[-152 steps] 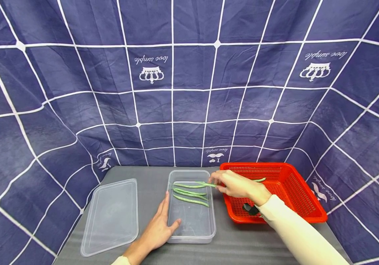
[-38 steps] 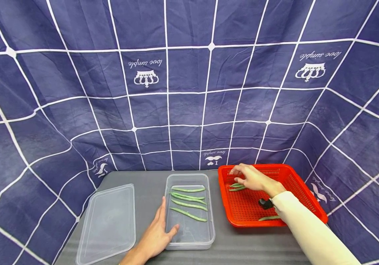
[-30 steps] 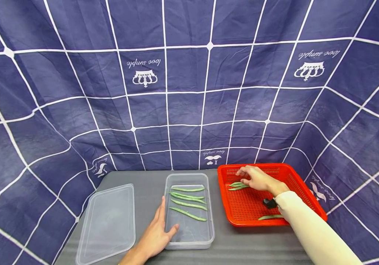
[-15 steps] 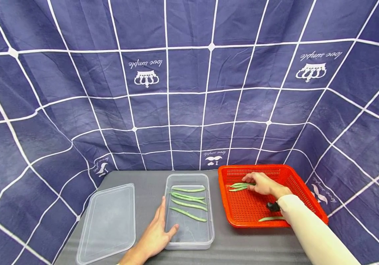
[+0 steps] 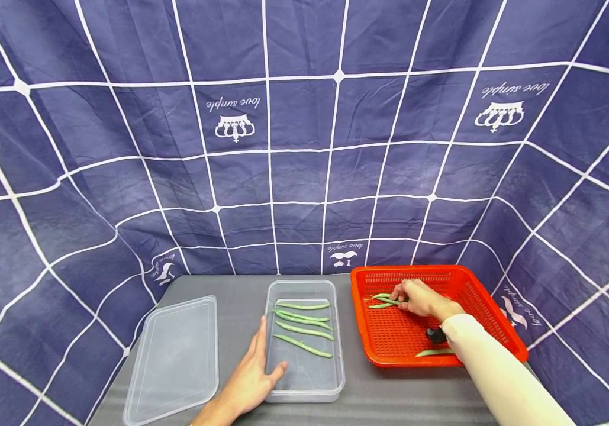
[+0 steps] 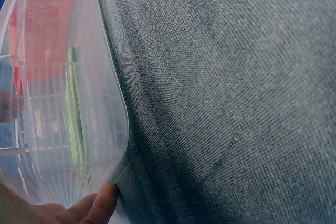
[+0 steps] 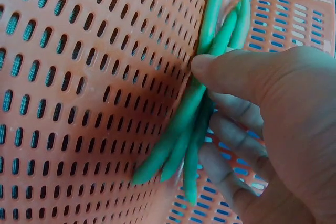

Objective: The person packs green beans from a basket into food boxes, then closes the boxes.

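Note:
Several green beans (image 5: pixel 302 345) lie spread across the clear plastic container (image 5: pixel 312 374). My left hand (image 5: pixel 251 374) rests along the container's left side, fingers straight and thumb over the rim; in the left wrist view its fingertips touch the clear wall. Inside the red basket (image 5: pixel 389 343), my right hand (image 5: pixel 418 297) pinches at a small cluster of beans (image 5: pixel 380 306) near the back left. In the right wrist view, the thumb presses on a bean (image 7: pixel 181 111) with the other fingers behind it; how many beans it holds is unclear.
A flat translucent lid (image 5: pixel 179 352) lies on the grey tabletop (image 5: pixel 242 296) at left. One more bean (image 5: pixel 432 352) lies near the basket's front, partly behind the right sleeve. A black wrist device (image 5: pixel 434 335) hangs under the right wrist. Blue curtain (image 5: pixel 304 177) surrounds the table.
Five seconds ago my right hand held a bean over the container; that hand is now in the basket. Over the last second it lowered and its fingers closed on beans. My left hand stays put.

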